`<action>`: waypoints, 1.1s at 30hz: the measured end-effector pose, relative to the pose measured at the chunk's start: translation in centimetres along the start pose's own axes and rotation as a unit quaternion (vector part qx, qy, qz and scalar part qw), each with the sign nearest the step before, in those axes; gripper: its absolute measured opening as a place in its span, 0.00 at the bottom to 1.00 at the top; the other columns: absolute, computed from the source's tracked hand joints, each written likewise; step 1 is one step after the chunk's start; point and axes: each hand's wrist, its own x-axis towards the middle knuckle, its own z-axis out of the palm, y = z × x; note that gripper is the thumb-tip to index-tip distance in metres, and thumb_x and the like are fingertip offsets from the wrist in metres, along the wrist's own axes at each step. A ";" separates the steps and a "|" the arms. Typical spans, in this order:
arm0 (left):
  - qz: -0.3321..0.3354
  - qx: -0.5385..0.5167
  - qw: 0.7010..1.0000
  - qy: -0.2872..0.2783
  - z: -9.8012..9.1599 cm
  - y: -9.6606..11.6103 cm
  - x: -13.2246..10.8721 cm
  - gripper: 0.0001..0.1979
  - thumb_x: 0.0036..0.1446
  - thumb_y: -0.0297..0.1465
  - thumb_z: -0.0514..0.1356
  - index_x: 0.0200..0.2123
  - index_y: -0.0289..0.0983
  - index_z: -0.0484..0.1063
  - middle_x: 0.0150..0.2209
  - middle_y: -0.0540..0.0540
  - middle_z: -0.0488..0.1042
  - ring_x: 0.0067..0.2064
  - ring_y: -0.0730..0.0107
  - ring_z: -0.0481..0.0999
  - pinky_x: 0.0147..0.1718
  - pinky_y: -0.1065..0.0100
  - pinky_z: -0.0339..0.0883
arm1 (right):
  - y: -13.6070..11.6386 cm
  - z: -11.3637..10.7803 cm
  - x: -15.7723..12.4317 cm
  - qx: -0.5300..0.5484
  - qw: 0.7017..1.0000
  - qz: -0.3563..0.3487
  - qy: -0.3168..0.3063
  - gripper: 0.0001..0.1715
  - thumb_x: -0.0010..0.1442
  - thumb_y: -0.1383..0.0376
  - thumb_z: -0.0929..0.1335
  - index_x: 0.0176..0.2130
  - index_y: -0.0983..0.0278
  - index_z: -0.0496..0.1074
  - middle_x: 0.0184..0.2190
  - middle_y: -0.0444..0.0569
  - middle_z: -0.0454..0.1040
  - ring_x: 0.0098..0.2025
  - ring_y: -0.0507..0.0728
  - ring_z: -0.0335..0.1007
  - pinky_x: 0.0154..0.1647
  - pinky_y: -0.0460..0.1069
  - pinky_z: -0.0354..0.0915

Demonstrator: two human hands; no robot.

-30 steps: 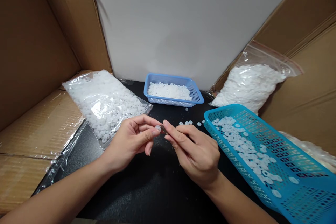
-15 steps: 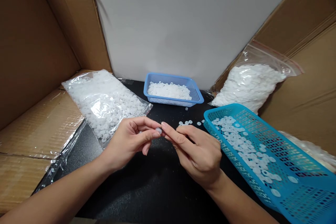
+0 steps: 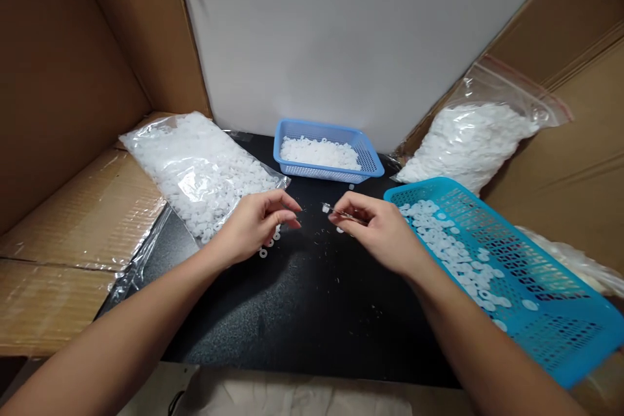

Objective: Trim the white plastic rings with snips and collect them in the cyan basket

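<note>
My right hand [image 3: 373,224] grips thin metal tweezers [image 3: 347,215] right of the middle. A small white plastic piece [image 3: 325,208] is at their tip, above the black table. My left hand [image 3: 263,221] is across from it, fingers curved and a little apart, with nothing visible between them. Several small white rings [image 3: 264,252] lie on the table just beside and below the left fingers. Another white piece [image 3: 340,230] lies under my right fingertips, partly hidden.
A blue basket [image 3: 331,175] of small white rings stands at the back. On the right is a larger teal basket [image 3: 560,260] with white discs. A bag of white rings [image 3: 195,175] lies left, another filled bag [image 3: 468,143] leans right. Cardboard walls [image 3: 112,26] flank the black table [image 3: 292,325].
My hands have moved apart, having met at a small round piece in my left fingers. The tweezers and the white piece at their tip now show at my right hand. The view has shifted slightly.
</note>
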 end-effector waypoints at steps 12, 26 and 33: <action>-0.013 -0.195 0.961 0.194 -3.1 -0.8 1.7 0.15 0.70 0.33 0.54 0.32 0.33 0.71 0.15 0.60 0.50 0.15 0.81 0.43 0.16 0.76 0.37 | 2.2 2.1 2.9 -0.288 0.956 0.030 0.039 0.21 0.66 0.70 0.60 0.50 0.63 0.77 0.48 0.53 0.78 0.46 0.58 0.75 0.42 0.49 0.65; 0.010 -0.233 0.946 0.226 -4.1 -1.3 1.8 0.13 0.60 0.38 0.62 0.31 0.33 0.71 0.15 0.61 0.49 0.16 0.81 0.44 0.17 0.74 0.36 | -1.1 9.0 12.2 -0.300 0.952 -0.003 -0.066 0.22 0.72 0.62 0.66 0.62 0.63 0.70 0.56 0.55 0.75 0.56 0.59 0.74 0.61 0.60 0.68; -0.005 -0.215 0.950 0.226 -4.1 -1.8 2.3 0.12 0.62 0.36 0.58 0.31 0.33 0.72 0.14 0.61 0.50 0.16 0.81 0.45 0.17 0.75 0.37 | -1.8 10.2 12.4 -0.321 0.944 0.050 -0.057 0.21 0.71 0.59 0.66 0.59 0.65 0.71 0.51 0.53 0.75 0.53 0.58 0.74 0.58 0.60 0.69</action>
